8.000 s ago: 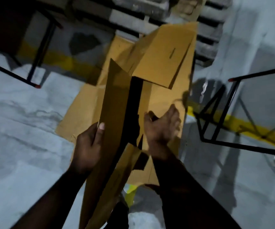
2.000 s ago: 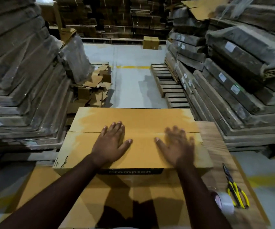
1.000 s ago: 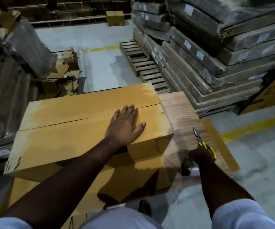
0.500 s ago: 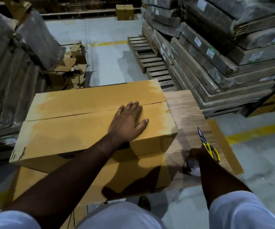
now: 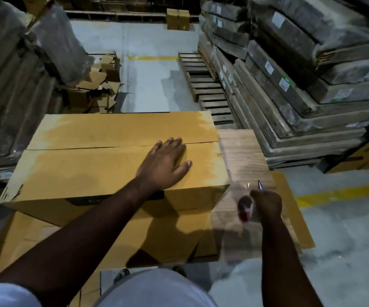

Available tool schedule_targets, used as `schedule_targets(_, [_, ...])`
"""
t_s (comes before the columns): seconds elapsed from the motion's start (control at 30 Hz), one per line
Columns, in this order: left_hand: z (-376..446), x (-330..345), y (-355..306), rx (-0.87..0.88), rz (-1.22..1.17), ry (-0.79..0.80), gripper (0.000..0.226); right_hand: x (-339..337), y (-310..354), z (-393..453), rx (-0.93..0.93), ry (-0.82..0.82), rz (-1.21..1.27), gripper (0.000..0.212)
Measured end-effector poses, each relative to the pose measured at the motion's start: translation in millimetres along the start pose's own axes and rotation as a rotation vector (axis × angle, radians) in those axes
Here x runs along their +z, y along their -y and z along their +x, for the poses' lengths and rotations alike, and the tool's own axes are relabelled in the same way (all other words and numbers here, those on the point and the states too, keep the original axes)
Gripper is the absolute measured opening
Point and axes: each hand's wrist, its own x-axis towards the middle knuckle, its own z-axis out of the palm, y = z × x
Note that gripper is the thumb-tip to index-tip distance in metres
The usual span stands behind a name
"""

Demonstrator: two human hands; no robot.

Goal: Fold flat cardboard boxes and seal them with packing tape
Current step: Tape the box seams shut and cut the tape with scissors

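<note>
A folded brown cardboard box (image 5: 90, 167) stands on a wooden table (image 5: 241, 151), its two top flaps shut with a seam running left to right. My left hand (image 5: 166, 162) lies flat on the near flap, fingers straight and reaching the seam at the right end. To the right of the box, my right hand (image 5: 267, 202) grips a roll of clear packing tape (image 5: 244, 208) just above the table. Only the tip of the scissors (image 5: 260, 185) shows behind that hand.
Flat cardboard sheets (image 5: 179, 238) lie on the table under the box. Wrapped stacks of flat cartons (image 5: 312, 69) rise on the right and another stack (image 5: 6, 85) on the left. Cardboard scraps (image 5: 99, 85) and wooden pallets (image 5: 205, 85) sit on the floor beyond.
My right hand has lifted the tape roll a little off the table and now covers most of the scissors. My left hand stays flat on the box.
</note>
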Motion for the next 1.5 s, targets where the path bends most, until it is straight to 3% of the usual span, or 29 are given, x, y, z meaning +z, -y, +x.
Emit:
schedule_targets(0.1, [-2,-5,3,-0.061,-0.196,-0.052,0.056,-27,77,-26,-0.121,0.064,0.197,0.001])
schedule_targets(0.23, [-3,-25,2,-0.22,-0.646,-0.12,0.041,-30,161,-39,-0.377,0.288,0.311,0.011])
schedule_targets(0.4, [-7,-55,6,-0.324,-0.998,-0.003,0.049,50,228,-72,-0.506,0.577,0.111,0.01])
schedule_targets(0.57, [-10,-74,36,-0.402,-1.181,-0.121,0.031,130,257,-101,-0.544,0.732,0.016,0.003])
schedule_targets(0.67, [-21,-93,66,-0.426,-1.17,-0.159,0.025,157,272,-115,-0.563,0.768,0.006,0.008])
schedule_targets(0.77, [-31,-116,94,-0.442,-1.199,-0.214,0.026,179,271,-127,-0.646,0.841,-0.019,0.033])
schedule_targets(0.87, [-39,-134,121,-0.459,-1.23,-0.263,0.027,197,262,-141,-0.958,0.731,-0.08,0.076])
schedule_targets(0.93, [-47,-143,139,-0.458,-1.256,-0.259,0.027,211,260,-143,-1.098,0.66,-0.171,0.091])
schedule_targets(1.03, [-59,-154,169,-0.499,-1.303,-0.279,0.026,230,256,-146,-1.029,0.519,-0.312,0.072])
schedule_targets(1.17, [-70,-163,198,-0.521,-1.223,-0.213,0.028,254,255,-152,-0.798,0.608,-0.045,0.04])
schedule_targets(1.27, [-78,-171,228,-0.578,-1.125,-0.22,0.024,279,264,-168,-0.749,0.785,0.034,0.041])
schedule_targets(1.5, [-113,-179,278,-0.668,-1.008,-0.273,0.027,330,278,-193,-0.835,0.906,-0.051,0.064])
